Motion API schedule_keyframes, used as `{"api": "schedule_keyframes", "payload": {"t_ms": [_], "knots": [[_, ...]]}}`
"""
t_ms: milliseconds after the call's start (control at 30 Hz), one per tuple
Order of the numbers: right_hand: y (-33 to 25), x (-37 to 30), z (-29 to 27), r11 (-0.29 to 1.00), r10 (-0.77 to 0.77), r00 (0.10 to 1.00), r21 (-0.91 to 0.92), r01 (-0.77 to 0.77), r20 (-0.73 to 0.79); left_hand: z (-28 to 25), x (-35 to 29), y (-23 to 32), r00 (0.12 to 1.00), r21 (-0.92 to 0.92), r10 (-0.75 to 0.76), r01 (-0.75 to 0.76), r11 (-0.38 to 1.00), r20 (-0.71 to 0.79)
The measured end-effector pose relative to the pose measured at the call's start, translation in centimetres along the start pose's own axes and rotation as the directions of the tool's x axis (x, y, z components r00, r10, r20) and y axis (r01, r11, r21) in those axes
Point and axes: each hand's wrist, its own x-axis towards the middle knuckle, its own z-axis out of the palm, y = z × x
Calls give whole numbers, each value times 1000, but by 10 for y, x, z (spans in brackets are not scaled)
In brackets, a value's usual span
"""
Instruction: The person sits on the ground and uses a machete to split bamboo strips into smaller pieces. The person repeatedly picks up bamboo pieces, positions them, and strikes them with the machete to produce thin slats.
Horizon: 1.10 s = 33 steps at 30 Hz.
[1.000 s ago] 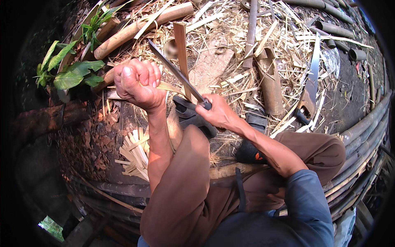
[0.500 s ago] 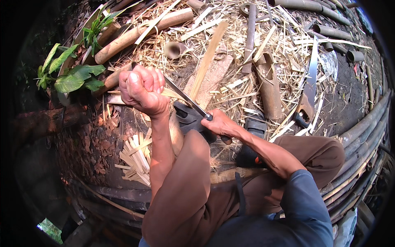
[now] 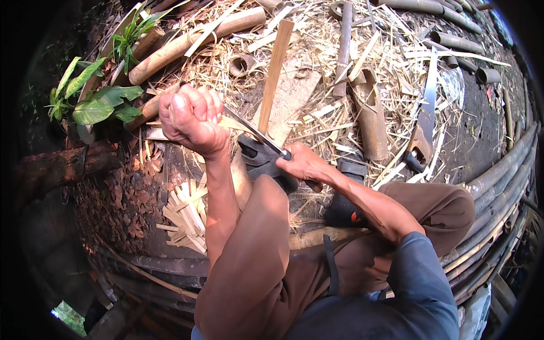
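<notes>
My right hand (image 3: pixel 301 164) is wrapped round the handle of a long knife (image 3: pixel 252 129), whose blade slants up and leftward toward my other hand. My left hand (image 3: pixel 191 120) is a raised, closed fist near the blade's far end. A pale end of a bamboo strip (image 3: pixel 276 71) runs from beside the blade into that fist, though the fingers hide the grip. The strip's long brown part stands up and away from the blade, over a flat board (image 3: pixel 294 93). Below the blade is my dark shoe (image 3: pixel 263 158), beside my raised knee.
A handsaw (image 3: pixel 426 122) lies at the right, near a split bamboo tube (image 3: pixel 371 122). Shavings cover the ground ahead. Short pale slats (image 3: pixel 187 218) are heaped left of my knee. Bamboo poles (image 3: pixel 198 42) and leafy plants (image 3: pixel 107 105) stand at the far left.
The bamboo strip's far end has swung left, and the strip stands straighter. My left fist has shifted slightly left. My right hand stays on the knife, a little higher.
</notes>
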Motion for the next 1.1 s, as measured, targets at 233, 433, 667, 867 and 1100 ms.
{"api": "schedule_keyframes", "payload": {"t_ms": [233,433,667,867,1100], "knots": [[-65,-31,-21,853,-409,855,201,482,-318,3,0,-4,999,-61,7,-4,998,42],[8,-2,6,998,-50,998,-47,47,-49,0,-4,-1,998,-17,43,-43,999,53],[14,11,-17,996,92,978,-8,-92,188,2,20,-52,880,190,-270,210,959,390],[20,12,-14,997,54,998,-54,-56,-27,0,13,-99,379,437,-732,615,656,566],[33,18,-13,982,-48,993,-186,27,-109,14,6,-92,384,357,-742,695,624,549]]}}
